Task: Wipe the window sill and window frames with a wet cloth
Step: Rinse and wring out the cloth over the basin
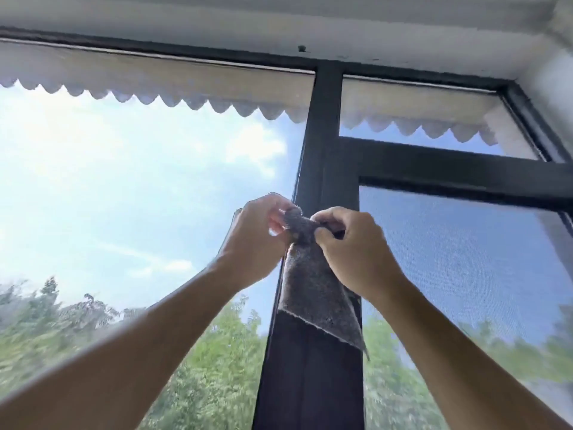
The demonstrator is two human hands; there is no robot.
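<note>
A grey cloth [313, 293] hangs in front of the dark vertical window frame post [325, 135] at the middle of the view. My left hand [254, 240] pinches the cloth's bunched top from the left. My right hand [356, 249] grips the same top from the right, fingers curled. Both arms reach upward. The cloth's lower corner dangles loose against the post. A dark horizontal frame bar [465, 172] runs right from the post. The window sill is out of view.
A rolled-up blind with a scalloped edge [173, 88] spans the top of the left pane, another [418, 110] the right. A mesh screen [465, 268] covers the right pane. The white ceiling [279, 23] lies above. Sky and trees show outside.
</note>
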